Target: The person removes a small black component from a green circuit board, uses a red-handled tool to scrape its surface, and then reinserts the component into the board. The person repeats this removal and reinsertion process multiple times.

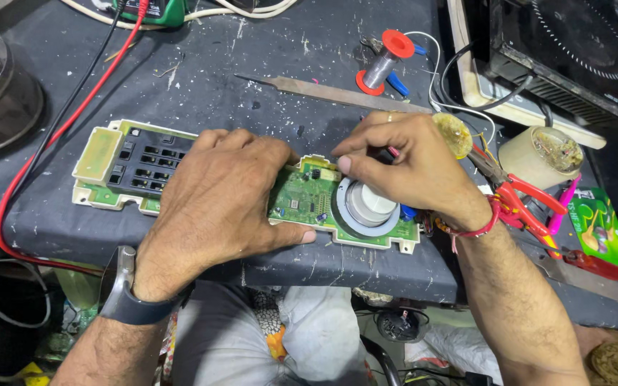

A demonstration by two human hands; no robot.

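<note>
A long green circuit board (302, 196) in a cream plastic frame lies across a dark cloth-covered bench. My left hand (216, 200) rests flat on its middle and holds it down, with a dark watch on the wrist. To the left sits the board's black button block (148, 161). At its right end is a round white and grey knob (370, 204). My right hand (409, 168) hovers over the knob, fingers pinched around a thin pink-handled tool that is mostly hidden.
A flat metal file (330, 93) and a red solder spool (384, 61) lie behind the board. Red-handled pliers (527, 200), a beige cup (541, 154) and a green packet (602, 229) crowd the right. A red test lead (59, 136) curves along the left.
</note>
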